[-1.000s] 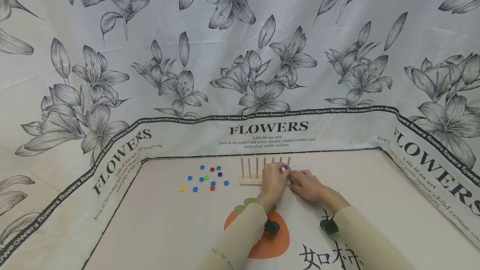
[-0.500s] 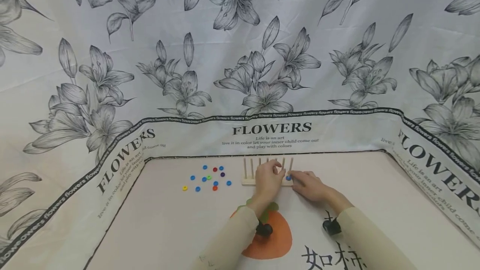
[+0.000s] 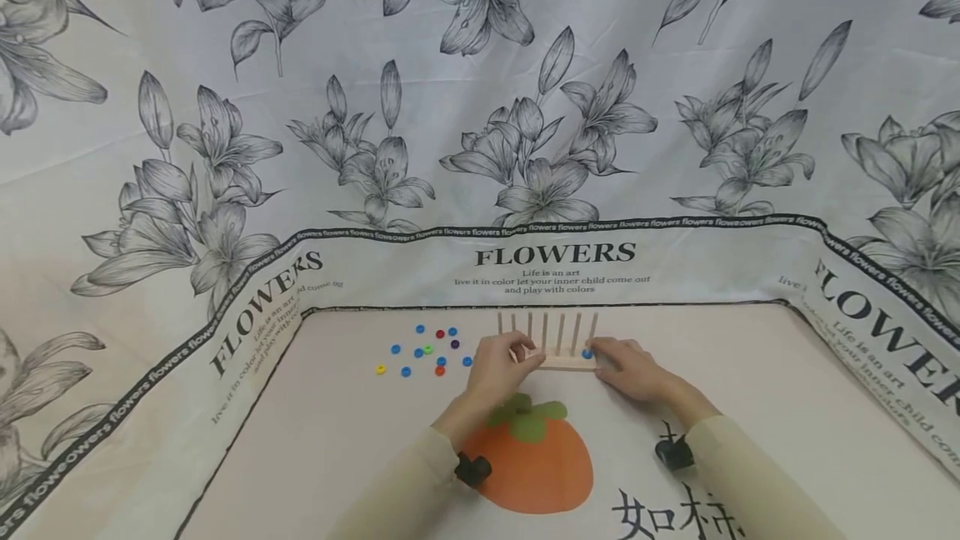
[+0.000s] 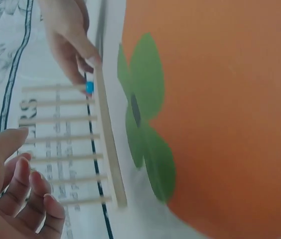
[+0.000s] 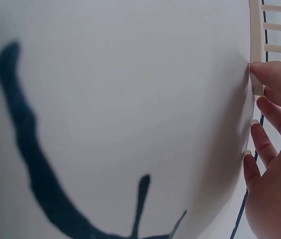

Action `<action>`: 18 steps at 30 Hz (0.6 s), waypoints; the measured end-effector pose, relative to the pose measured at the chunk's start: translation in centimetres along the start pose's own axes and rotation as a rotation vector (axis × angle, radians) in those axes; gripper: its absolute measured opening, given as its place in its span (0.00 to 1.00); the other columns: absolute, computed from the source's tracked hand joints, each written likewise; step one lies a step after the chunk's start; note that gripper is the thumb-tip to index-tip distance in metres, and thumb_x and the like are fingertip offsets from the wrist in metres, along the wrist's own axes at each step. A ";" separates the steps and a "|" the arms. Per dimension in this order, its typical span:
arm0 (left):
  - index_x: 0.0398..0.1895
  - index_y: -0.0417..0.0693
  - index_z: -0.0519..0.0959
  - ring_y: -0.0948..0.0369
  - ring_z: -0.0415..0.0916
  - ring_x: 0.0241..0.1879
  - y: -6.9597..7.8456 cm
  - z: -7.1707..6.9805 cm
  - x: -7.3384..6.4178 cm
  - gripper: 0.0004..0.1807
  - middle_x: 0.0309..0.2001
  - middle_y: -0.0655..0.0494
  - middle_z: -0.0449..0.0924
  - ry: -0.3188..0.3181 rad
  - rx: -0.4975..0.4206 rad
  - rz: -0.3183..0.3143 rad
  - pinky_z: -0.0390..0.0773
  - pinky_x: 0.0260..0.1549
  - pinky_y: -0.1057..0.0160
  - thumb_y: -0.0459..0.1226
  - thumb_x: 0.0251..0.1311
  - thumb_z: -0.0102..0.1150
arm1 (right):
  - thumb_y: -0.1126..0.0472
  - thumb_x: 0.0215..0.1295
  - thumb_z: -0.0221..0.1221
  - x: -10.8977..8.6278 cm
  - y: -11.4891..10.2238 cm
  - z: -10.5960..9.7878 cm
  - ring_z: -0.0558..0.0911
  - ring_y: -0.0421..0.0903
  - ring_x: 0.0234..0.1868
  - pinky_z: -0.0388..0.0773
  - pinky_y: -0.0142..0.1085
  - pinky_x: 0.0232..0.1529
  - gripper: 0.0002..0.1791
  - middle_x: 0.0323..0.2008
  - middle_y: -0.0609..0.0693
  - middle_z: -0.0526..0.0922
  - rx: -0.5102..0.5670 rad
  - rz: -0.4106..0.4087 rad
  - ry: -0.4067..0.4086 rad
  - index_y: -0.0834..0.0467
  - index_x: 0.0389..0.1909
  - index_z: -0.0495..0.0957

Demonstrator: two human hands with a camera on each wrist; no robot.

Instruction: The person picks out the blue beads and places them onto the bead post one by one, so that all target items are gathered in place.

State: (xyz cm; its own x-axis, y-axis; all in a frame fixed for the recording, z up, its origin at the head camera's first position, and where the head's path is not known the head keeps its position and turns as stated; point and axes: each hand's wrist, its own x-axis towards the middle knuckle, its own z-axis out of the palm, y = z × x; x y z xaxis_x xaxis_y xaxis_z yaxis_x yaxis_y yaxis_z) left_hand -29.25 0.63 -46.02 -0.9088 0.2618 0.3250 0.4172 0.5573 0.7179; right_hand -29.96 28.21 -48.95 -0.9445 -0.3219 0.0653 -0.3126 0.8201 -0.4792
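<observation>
A wooden peg rack (image 3: 566, 362) with a row of upright pegs stands at the back of the table. One blue ring bead (image 3: 587, 353) sits low on its rightmost peg, also seen as a blue bead (image 4: 89, 87) in the left wrist view. My right hand (image 3: 637, 369) holds the rack's right end, its thumb (image 5: 270, 74) against the base and fingers around the corner. In front of the rack's left part is my left hand (image 3: 498, 365), fingers loosely bent with nothing between them; it covers the lower ends of the left pegs in the head view.
Left of the rack lie several loose beads, mostly blue, with a yellow bead (image 3: 380, 370), a green bead (image 3: 428, 350), a red bead (image 3: 440, 334) and a purple bead (image 3: 454, 344). The cloth (image 3: 300, 440) bears a printed persimmon (image 3: 536, 465). A flowered curtain rises behind.
My left hand has let go of the blue bead at the rightmost peg and moved left across the rack. The bead has dropped to the peg's foot. My right hand stays at the rack's right end.
</observation>
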 end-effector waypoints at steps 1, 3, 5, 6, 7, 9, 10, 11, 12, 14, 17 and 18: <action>0.42 0.48 0.86 0.68 0.68 0.24 -0.3 -0.6 -0.3 0.11 0.24 0.64 0.74 0.001 -0.003 -0.009 0.68 0.20 0.69 0.43 0.62 0.72 | 0.55 0.73 0.57 0.0 0.1 0.0 0.64 0.71 0.69 0.57 0.71 0.67 0.30 0.71 0.67 0.67 0.002 -0.001 0.002 0.63 0.72 0.68; 0.42 0.46 0.86 0.67 0.68 0.23 -1.0 -1.7 -0.7 0.11 0.23 0.63 0.74 0.011 -0.007 -0.024 0.68 0.19 0.69 0.42 0.62 0.72 | 0.56 0.72 0.57 0.1 0.2 -0.2 0.64 0.70 0.69 0.58 0.70 0.67 0.30 0.71 0.67 0.67 0.000 0.003 -0.003 0.64 0.71 0.68; 0.42 0.46 0.86 0.66 0.69 0.23 -1.8 -2.9 -1.1 0.11 0.23 0.63 0.74 0.024 0.005 -0.039 0.68 0.19 0.69 0.42 0.62 0.72 | 0.57 0.72 0.58 0.2 0.1 -0.2 0.65 0.69 0.69 0.59 0.69 0.68 0.29 0.70 0.67 0.68 0.006 0.003 -0.001 0.65 0.70 0.69; 0.42 0.45 0.86 0.66 0.69 0.23 -2.2 -3.5 -1.3 0.11 0.23 0.62 0.74 0.031 0.009 -0.051 0.68 0.19 0.69 0.41 0.62 0.72 | 0.58 0.71 0.59 0.2 0.0 -0.2 0.66 0.69 0.68 0.60 0.68 0.67 0.29 0.70 0.67 0.68 0.008 0.002 -0.001 0.66 0.69 0.70; 0.41 0.45 0.86 0.66 0.69 0.22 -2.7 -4.1 -1.5 0.10 0.23 0.62 0.74 0.042 0.018 -0.055 0.68 0.19 0.70 0.41 0.62 0.72 | 0.58 0.71 0.59 0.3 -0.1 -0.3 0.66 0.70 0.68 0.61 0.68 0.67 0.28 0.69 0.67 0.69 0.010 0.001 -0.001 0.66 0.68 0.71; 0.40 0.45 0.86 0.65 0.68 0.22 -3.5 -5.2 -1.9 0.10 0.23 0.61 0.74 0.071 0.036 -0.062 0.67 0.19 0.69 0.40 0.61 0.72 | 0.58 0.70 0.61 0.3 -0.3 -0.4 0.67 0.69 0.67 0.63 0.67 0.66 0.28 0.68 0.68 0.70 0.016 -0.002 -0.001 0.67 0.67 0.72; 0.40 0.45 0.86 0.64 0.68 0.23 -4.0 -5.8 -2.1 0.09 0.23 0.61 0.74 0.087 0.043 -0.069 0.67 0.19 0.69 0.39 0.61 0.73 | 0.58 0.69 0.62 0.3 -0.4 -0.5 0.68 0.69 0.67 0.63 0.66 0.67 0.28 0.67 0.67 0.70 0.029 -0.004 -0.003 0.67 0.66 0.72; 0.39 0.45 0.86 0.64 0.67 0.23 -4.4 -6.3 -2.3 0.09 0.23 0.61 0.74 0.099 0.047 -0.082 0.66 0.19 0.69 0.39 0.60 0.73 | 0.58 0.69 0.63 0.3 -0.5 -0.5 0.68 0.69 0.67 0.64 0.66 0.67 0.28 0.67 0.67 0.71 0.042 -0.007 -0.007 0.67 0.66 0.73; 0.40 0.44 0.86 0.64 0.67 0.23 -4.9 -6.8 -2.5 0.09 0.23 0.60 0.74 0.108 0.052 -0.097 0.66 0.20 0.69 0.39 0.60 0.73 | 0.58 0.68 0.63 0.2 -0.6 -0.6 0.68 0.69 0.67 0.64 0.66 0.67 0.28 0.66 0.68 0.71 0.056 -0.011 -0.010 0.67 0.65 0.73; 0.40 0.44 0.86 0.63 0.68 0.24 -5.7 -7.7 -2.9 0.10 0.24 0.60 0.75 0.118 0.064 -0.112 0.67 0.21 0.69 0.39 0.60 0.73 | 0.58 0.67 0.64 0.2 -0.7 -0.6 0.68 0.69 0.65 0.64 0.66 0.66 0.28 0.65 0.68 0.72 0.076 -0.034 -0.012 0.68 0.64 0.73; 0.42 0.44 0.86 0.62 0.69 0.24 -7.2 -9.0 -3.5 0.11 0.26 0.59 0.75 0.129 0.086 -0.162 0.68 0.21 0.68 0.39 0.61 0.73 | 0.58 0.67 0.64 0.3 -0.7 -0.5 0.69 0.69 0.64 0.65 0.66 0.65 0.28 0.63 0.69 0.72 0.095 -0.052 -0.005 0.70 0.63 0.74; 0.43 0.44 0.86 0.62 0.69 0.24 -7.7 -9.4 -3.6 0.11 0.26 0.59 0.75 0.136 0.097 -0.177 0.68 0.21 0.67 0.39 0.61 0.73 | 0.59 0.67 0.64 0.3 -0.7 -0.5 0.69 0.69 0.63 0.66 0.66 0.64 0.28 0.63 0.69 0.72 0.092 -0.054 -0.004 0.71 0.63 0.73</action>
State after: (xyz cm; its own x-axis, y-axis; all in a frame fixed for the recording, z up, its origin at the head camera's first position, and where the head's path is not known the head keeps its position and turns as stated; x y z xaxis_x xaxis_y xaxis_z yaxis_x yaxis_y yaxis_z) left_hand -29.24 -12.01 -46.91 -0.9577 0.0482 0.2836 0.2437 0.6598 0.7109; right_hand -30.06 27.72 -48.16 -0.9262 -0.3662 0.0901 -0.3523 0.7550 -0.5531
